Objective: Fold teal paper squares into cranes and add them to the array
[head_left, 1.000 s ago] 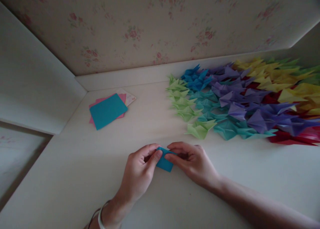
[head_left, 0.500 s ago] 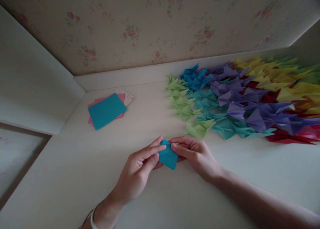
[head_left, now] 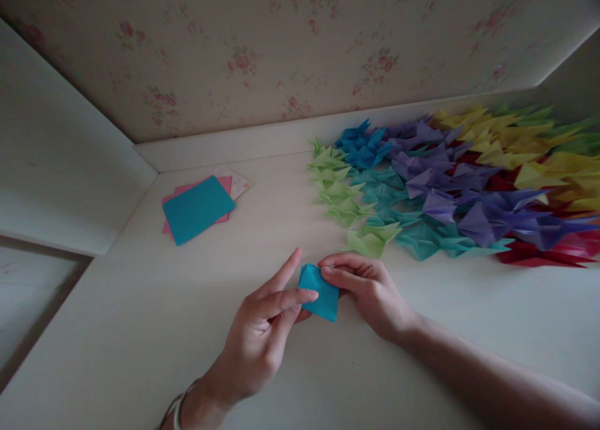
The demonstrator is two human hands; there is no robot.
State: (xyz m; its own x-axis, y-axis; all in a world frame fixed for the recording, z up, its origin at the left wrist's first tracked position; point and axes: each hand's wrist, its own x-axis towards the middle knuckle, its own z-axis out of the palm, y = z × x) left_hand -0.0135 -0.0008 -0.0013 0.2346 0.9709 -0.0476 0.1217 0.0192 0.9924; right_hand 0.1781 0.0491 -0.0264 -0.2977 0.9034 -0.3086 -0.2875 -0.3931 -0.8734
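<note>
A small folded square of blue origami paper (head_left: 323,295) is held between my two hands, above the white table, one corner tipped toward me. My left hand (head_left: 265,327) grips its left side, a finger lying across the front and the index finger raised off it. On the upper right edge, my right hand (head_left: 368,289) pinches the paper between thumb and fingers. Part of the right hand's fingers is hidden behind the paper. Just beyond the right hand sits a light green folded paper crane (head_left: 372,238).
Rows of folded paper cranes in purple (head_left: 440,205), teal (head_left: 417,239), yellow (head_left: 544,170) and red (head_left: 539,255) cover the table's right side. At the left lies a stack of blue paper sheets (head_left: 199,208) over pink ones. A flowered wall (head_left: 262,92) stands behind.
My left index finger has lifted off the paper and points up. Another left finger now lies across its front. The paper has turned slightly and shifted a little right.
</note>
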